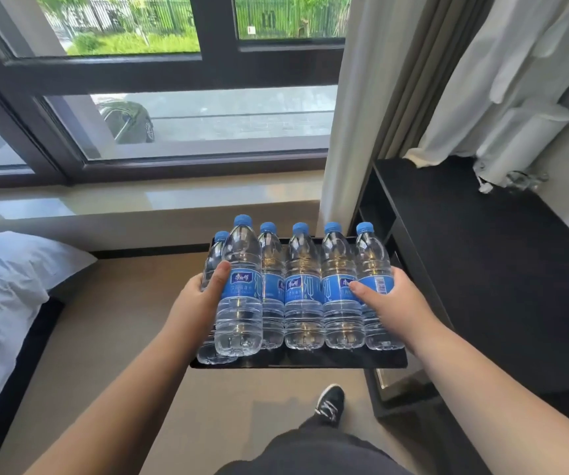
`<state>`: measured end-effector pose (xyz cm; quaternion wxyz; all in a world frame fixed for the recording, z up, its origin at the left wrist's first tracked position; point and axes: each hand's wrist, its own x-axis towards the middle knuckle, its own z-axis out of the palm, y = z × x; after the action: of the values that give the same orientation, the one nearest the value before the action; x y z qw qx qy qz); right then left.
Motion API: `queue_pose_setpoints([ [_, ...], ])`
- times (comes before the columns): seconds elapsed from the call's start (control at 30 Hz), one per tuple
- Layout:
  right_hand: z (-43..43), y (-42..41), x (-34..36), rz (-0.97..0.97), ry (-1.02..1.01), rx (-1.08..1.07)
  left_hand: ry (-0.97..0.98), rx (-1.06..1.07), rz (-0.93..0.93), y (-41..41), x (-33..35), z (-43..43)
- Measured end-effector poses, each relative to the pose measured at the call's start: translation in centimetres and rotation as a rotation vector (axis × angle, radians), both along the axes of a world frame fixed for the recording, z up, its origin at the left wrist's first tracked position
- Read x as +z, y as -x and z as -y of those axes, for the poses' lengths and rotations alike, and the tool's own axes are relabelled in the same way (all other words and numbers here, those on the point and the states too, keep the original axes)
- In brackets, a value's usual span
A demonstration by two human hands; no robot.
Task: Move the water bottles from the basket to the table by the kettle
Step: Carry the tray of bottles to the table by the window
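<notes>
Several clear water bottles (303,289) with blue caps and blue labels stand in a row in a black basket (297,361) low in front of me. My left hand (204,296) grips the leftmost front bottle (240,289), thumb across its label; this bottle sits higher than the others. My right hand (384,296) grips the rightmost bottle (375,286), thumb over the label of its neighbour. Another bottle stands partly hidden behind my left hand. No kettle is in view.
A black table (475,255) stands to the right, with white curtains (502,97) hanging over its far end and clear glass items (524,180) there. A bed with white bedding (5,296) is at left. The window sill (139,204) runs behind. My shoe (329,402) is on the floor.
</notes>
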<state>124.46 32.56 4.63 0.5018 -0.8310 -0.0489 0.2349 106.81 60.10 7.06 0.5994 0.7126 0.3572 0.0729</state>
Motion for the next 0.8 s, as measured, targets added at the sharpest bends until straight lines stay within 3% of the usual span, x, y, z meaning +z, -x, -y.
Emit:
queue_pose_setpoints([
  [0.43, -3.5, -16.7, -2.1, 0.025, 0.010, -0.077, -0.063, -0.045, -0.022, -18.1, -0.5, -4.4],
  [0.8, 0.8, -29.5, -2.1, 0.034, 0.045, -0.224, -0.081, -0.186, -0.037, -34.4, -0.8, -2.3],
])
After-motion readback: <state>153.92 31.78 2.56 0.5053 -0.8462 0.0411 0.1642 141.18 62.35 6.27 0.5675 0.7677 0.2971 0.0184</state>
